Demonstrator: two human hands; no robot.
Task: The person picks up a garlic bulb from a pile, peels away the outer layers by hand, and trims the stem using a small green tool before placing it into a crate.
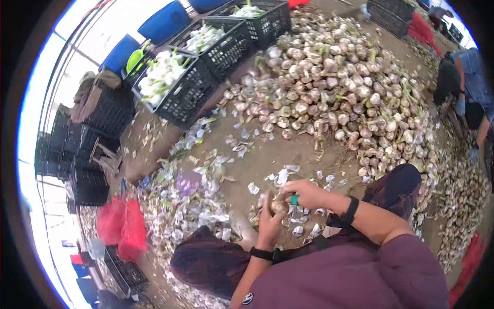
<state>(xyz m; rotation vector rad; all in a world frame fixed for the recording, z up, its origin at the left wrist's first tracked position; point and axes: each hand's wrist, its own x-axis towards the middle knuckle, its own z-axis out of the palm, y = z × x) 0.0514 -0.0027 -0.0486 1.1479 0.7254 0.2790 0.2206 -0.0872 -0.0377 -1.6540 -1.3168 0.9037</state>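
A garlic bulb [279, 207] sits in my left hand [268, 224], whose fingers and thumb are closed around it. My right hand [304, 193] is bent over the top of the same bulb, its fingers curled and pressed against it. A small green band or wrap [294, 200] shows at the right fingers. Both wrists wear dark bands. Below the hands, loose garlic skins [298, 230] lie scattered between my knees. A large heap of unpeeled garlic bulbs [350, 85] spreads out ahead and to the right.
Black crates [182, 95] at the upper left hold white cleaned garlic [162, 77]. Stacked dark crates [87, 180] and red mesh bags [123, 221] stand on the left. Peeled skins [190, 206] cover the ground beside my left knee. Another person [471, 77] works at the far right.
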